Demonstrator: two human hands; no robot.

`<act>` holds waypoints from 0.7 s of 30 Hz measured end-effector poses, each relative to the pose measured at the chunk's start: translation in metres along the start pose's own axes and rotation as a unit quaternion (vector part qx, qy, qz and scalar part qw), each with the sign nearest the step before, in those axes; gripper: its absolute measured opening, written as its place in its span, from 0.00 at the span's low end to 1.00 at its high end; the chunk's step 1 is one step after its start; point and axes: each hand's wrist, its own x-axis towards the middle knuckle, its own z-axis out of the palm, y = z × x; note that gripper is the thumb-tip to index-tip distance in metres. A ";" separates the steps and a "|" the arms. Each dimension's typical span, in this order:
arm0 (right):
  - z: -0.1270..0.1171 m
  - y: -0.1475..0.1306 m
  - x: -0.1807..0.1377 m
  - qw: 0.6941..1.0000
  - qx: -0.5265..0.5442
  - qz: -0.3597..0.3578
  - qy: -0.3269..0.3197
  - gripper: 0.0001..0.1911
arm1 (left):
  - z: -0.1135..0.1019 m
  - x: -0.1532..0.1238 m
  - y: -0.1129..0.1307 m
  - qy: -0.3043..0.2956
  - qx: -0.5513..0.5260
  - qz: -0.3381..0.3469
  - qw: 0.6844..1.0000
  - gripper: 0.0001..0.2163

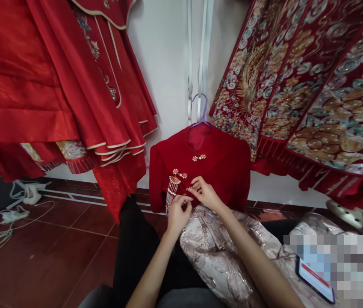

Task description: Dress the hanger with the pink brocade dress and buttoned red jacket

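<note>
The red jacket point(219, 167) hangs from a purple hanger point(202, 112) on the white wall point(165, 64), its hem close to the floor point(56, 248). In the head view we see our left hand point(178, 212) with fingers point(186, 202) curled nearly shut, pinching the jacket's front just beside the beaded tassel point(172, 188). Our right hand point(206, 194) pinches the same front cloth with bent fingertips, above the pale brocade fabric point(219, 256) across our lap.

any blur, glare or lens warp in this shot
Head view: wide-angle warp bows the embroidered panels and the wall rails; a pixelated block masks the lower right beside the phone; light is soft and even, no harsh glare; left hand, right hand and red jacket are sharp.
</note>
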 end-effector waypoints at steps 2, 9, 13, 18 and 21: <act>-0.001 -0.003 0.000 1.000 0.018 -0.017 0.014 0.14 | -0.008 0.004 -0.007 0.073 -0.010 -0.031 0.997 0.06; -0.022 -0.020 -0.001 0.994 0.034 -0.019 -0.099 0.11 | 0.001 -0.001 -0.009 0.040 -0.112 -0.109 0.987 0.11; -0.042 -0.025 -0.003 0.985 0.024 0.016 -0.173 0.11 | 0.007 0.002 -0.007 0.038 -0.184 -0.152 0.970 0.11; -0.047 -0.027 -0.005 0.983 -0.016 0.011 -0.182 0.09 | 0.006 0.005 -0.011 0.052 -0.293 -0.191 0.935 0.10; -0.036 -0.024 -0.004 0.987 -0.041 -0.004 -0.158 0.08 | 0.004 0.003 -0.009 0.050 -0.315 -0.204 0.925 0.11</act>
